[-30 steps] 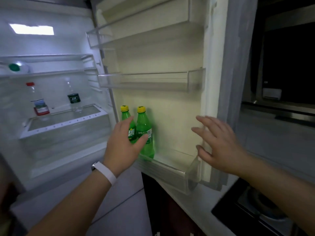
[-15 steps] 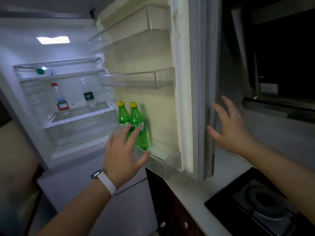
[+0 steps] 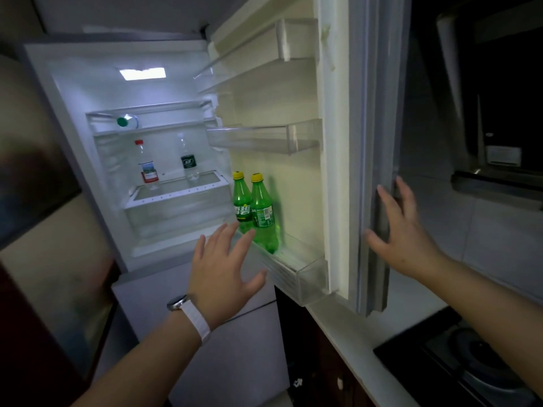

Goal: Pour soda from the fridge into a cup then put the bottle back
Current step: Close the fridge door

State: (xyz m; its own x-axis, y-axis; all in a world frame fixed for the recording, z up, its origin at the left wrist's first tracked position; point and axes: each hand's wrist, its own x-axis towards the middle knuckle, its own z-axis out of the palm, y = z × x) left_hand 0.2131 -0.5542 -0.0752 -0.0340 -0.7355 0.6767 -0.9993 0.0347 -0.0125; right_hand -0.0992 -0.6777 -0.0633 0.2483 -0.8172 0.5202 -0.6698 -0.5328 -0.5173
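While the left hand [image 3: 223, 268] is hovering with fingers spread just short of the two green soda bottles [image 3: 261, 212] in the bottom door shelf [image 3: 296, 270], the right hand [image 3: 402, 230] is resting flat on the fridge door [image 3: 373, 142] edge. They're looking full, so probably heavyish and maybe slick; I'd grab one around the middle.

We see two green bottles [image 3: 255, 212] in the door's bottom shelf [image 3: 296, 268], at its inner end. Our left hand [image 3: 226, 265] hovers spread below them; our right hand [image 3: 402, 230] touches the door's edge [image 3: 379, 142].
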